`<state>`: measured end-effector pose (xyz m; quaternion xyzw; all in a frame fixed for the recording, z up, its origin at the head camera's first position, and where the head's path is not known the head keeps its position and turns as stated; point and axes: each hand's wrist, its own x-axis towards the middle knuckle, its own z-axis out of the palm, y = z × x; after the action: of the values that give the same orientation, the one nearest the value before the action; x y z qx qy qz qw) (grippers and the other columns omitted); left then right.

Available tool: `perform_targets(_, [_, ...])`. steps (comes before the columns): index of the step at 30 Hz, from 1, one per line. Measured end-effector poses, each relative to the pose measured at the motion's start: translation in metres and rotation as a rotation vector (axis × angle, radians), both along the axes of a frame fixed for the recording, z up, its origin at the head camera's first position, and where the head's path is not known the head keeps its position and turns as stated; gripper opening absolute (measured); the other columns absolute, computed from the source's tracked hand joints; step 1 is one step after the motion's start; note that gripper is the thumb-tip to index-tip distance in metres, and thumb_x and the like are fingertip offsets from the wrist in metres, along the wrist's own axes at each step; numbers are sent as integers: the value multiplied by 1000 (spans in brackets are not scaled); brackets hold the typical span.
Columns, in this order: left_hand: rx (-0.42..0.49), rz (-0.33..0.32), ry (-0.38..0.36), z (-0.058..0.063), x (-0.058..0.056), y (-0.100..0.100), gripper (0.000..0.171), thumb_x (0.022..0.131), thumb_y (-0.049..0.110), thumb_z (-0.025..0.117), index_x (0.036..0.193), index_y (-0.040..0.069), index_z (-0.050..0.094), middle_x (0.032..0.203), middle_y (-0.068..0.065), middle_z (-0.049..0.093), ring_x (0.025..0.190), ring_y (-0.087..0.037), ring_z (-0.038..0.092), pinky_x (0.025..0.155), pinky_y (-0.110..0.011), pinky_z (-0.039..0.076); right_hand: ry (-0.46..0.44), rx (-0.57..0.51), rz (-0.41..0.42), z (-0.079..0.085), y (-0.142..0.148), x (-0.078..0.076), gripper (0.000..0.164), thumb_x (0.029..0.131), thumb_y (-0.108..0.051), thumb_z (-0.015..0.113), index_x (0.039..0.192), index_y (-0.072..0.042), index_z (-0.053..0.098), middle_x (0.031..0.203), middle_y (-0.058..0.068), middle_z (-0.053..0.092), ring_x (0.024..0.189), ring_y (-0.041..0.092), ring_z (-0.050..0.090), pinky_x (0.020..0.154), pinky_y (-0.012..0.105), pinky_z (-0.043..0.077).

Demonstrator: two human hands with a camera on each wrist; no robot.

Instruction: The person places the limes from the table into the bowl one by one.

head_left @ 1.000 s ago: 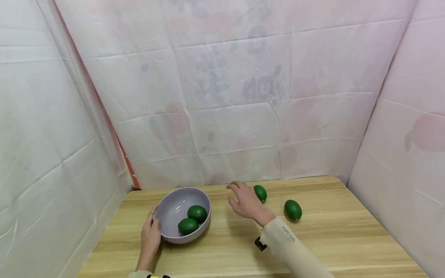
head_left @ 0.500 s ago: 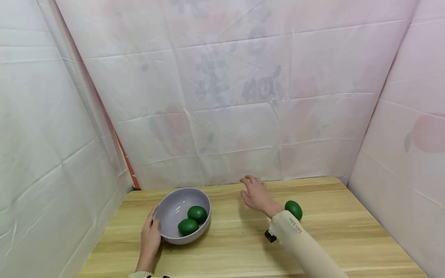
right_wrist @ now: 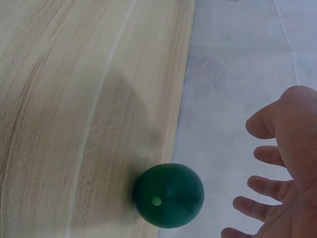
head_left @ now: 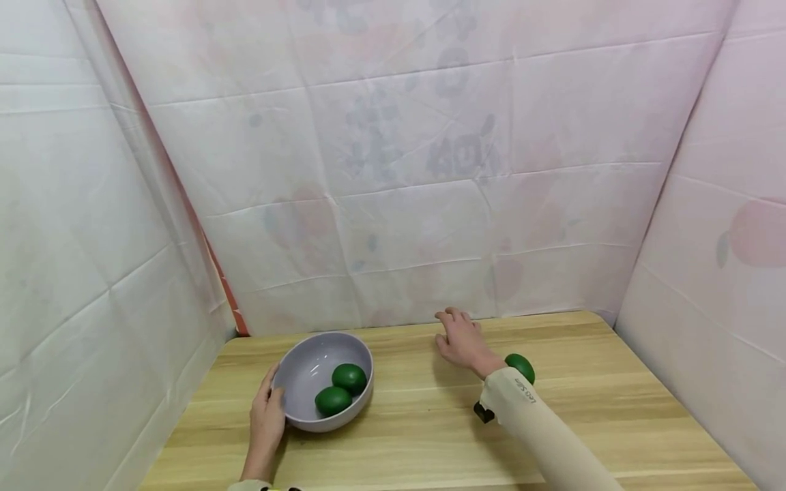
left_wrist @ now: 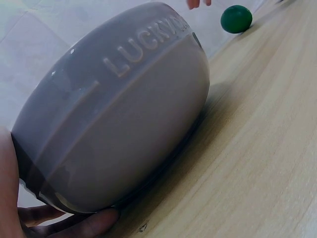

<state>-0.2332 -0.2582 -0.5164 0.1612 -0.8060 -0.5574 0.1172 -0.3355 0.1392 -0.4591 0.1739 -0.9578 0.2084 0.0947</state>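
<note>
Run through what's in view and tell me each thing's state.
Bowl: open side up, partly filled.
Two green fruits in the bowl: lying close together.
Fruit beside the right sleeve: partly hidden.
Fruit in the right wrist view: on the table, ungripped.
Left hand: gripping the bowl's side.
Right hand: fingers apart, holding nothing.

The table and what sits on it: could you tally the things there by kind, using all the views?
Bowl: 1
Green fruits: 4 (back fruit and front fruit inside the bowl, sleeve-side fruit partly behind the right sleeve, far-edge fruit near the right hand, hidden in the head view)
Total: 5
</note>
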Motion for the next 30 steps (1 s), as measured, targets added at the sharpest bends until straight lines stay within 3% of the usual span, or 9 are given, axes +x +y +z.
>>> perform_targets(30, [-22,13,13,0,-2,1,54,106,18,34,160,22,34,166,-17,30,151,-43,32,122,-58,34,-137,24,-34,-28,17,-14,50,99,-19,57,145,-1,47,151,34,38,134,57,42,101,76,43])
